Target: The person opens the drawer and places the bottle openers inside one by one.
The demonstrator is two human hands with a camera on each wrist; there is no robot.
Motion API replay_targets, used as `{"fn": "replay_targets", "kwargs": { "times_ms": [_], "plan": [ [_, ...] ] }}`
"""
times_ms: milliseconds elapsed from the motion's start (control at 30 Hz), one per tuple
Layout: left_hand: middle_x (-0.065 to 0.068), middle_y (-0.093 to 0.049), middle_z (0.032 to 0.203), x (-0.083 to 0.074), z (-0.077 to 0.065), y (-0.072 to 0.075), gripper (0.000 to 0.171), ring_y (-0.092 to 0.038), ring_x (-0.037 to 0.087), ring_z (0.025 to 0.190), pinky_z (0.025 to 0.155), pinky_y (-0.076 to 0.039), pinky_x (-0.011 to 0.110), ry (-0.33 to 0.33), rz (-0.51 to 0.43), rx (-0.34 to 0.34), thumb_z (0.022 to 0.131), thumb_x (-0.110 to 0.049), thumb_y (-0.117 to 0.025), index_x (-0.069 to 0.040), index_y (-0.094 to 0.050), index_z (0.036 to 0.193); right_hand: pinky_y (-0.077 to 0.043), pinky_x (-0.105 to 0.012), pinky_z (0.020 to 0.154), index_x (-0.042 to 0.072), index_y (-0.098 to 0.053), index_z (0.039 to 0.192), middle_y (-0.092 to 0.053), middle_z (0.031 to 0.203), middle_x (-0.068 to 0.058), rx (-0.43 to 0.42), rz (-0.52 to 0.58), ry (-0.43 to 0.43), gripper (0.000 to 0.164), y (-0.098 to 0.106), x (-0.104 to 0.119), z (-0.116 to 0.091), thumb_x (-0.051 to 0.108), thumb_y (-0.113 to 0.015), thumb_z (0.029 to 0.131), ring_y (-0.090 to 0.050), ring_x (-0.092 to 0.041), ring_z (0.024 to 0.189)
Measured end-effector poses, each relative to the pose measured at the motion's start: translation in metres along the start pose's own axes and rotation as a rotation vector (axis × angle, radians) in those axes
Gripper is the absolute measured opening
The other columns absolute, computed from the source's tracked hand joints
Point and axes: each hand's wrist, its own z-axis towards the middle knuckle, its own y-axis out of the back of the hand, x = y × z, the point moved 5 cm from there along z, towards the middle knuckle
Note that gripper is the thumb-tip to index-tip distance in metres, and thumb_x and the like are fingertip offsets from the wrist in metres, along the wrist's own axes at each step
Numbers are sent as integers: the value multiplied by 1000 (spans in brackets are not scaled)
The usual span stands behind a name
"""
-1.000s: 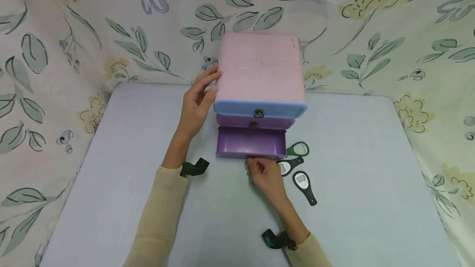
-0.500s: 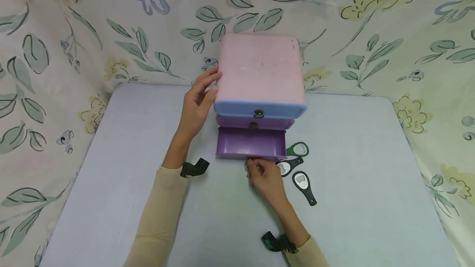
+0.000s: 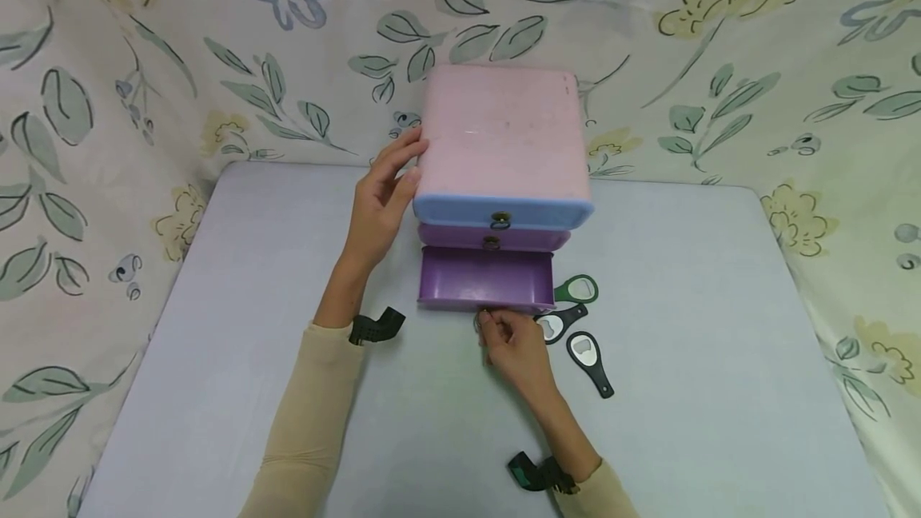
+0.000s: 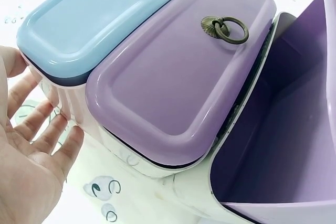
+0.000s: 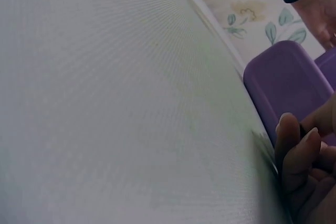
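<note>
A small drawer cabinet with a pink top stands at the back of the table. Its blue top drawer and purple middle drawer are closed, each with a brass ring pull. The purple bottom drawer is pulled out, and its visible inside holds nothing. My left hand rests its spread fingers against the cabinet's left side. At the bottom drawer's front, my right hand pinches the ring pull, mostly hidden by the fingers. In the right wrist view, curled fingers meet the purple drawer front.
Right of the open drawer lie a green bottle opener and two black bottle openers, one partly behind my right hand and another nearer me. A floral cloth hangs behind the pale table.
The bottom drawer and my right hand have edged very slightly toward me. My left hand stays against the cabinet, and the bottle openers have not moved.
</note>
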Motion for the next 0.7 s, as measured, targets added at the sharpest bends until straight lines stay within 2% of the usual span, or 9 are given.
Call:
{"fn": "replay_targets", "kwargs": {
  "times_ms": [267,500,700],
  "plan": [
    [6,-48,165,0,0,0,40,-41,18,157,126,-42,46,3,-8,0,108,-11,-54,1,-60,146,-45,-23,47,9,-75,79,-71,65,-6,4,-11,-9,25,1,1,-2,16,-68,102,-61,-11,44],
    [7,-48,165,1,0,0,40,-41,18,157,124,-44,33,7,-10,-2,108,-11,-54,1,-61,145,-45,-23,46,9,-75,78,-71,65,-5,12,-14,-12,27,1,1,-3,16,-67,102,-61,-12,44],
    [6,-48,165,1,0,0,40,-41,18,157,123,-44,30,5,-1,-2,108,-11,-53,0,-60,146,-46,-21,51,12,-78,83,-72,66,0,16,-89,10,22,6,0,-5,21,-70,101,-62,-8,46]
  ]
}}
